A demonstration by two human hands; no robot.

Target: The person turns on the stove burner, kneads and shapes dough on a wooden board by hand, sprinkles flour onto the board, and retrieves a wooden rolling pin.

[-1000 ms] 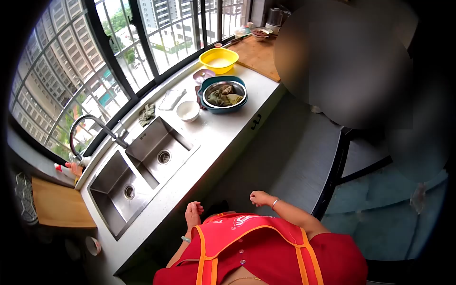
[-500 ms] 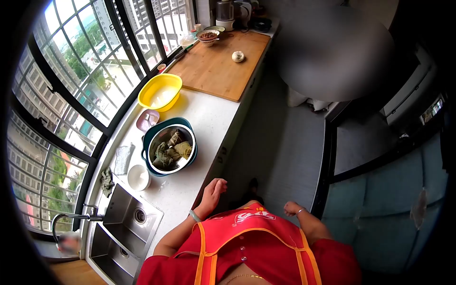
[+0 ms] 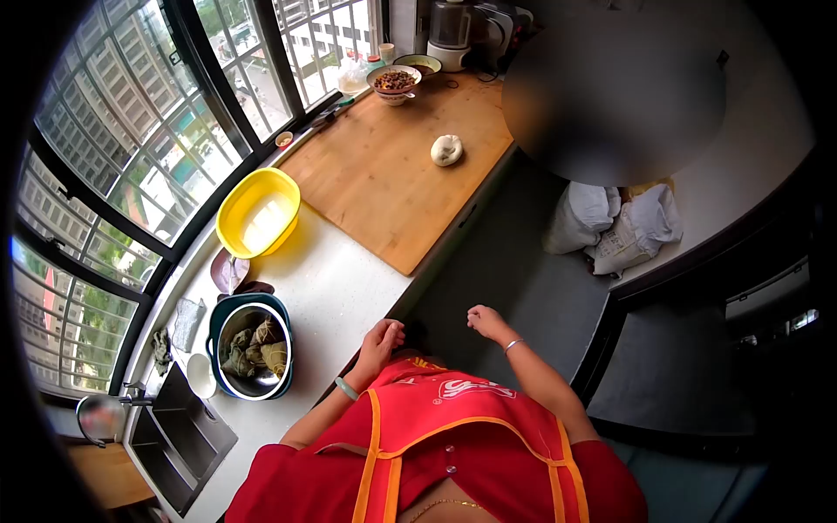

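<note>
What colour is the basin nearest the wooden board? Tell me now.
The basin is bright yellow, best seen in the head view.

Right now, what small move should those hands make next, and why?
Probably reach the right hand toward the dough lump on the wooden board. That hand and the left hand both look empty and short of the board, while the lump sits near the board's aisle-side edge with bare wood around it, so it seems easy to approach.
</note>
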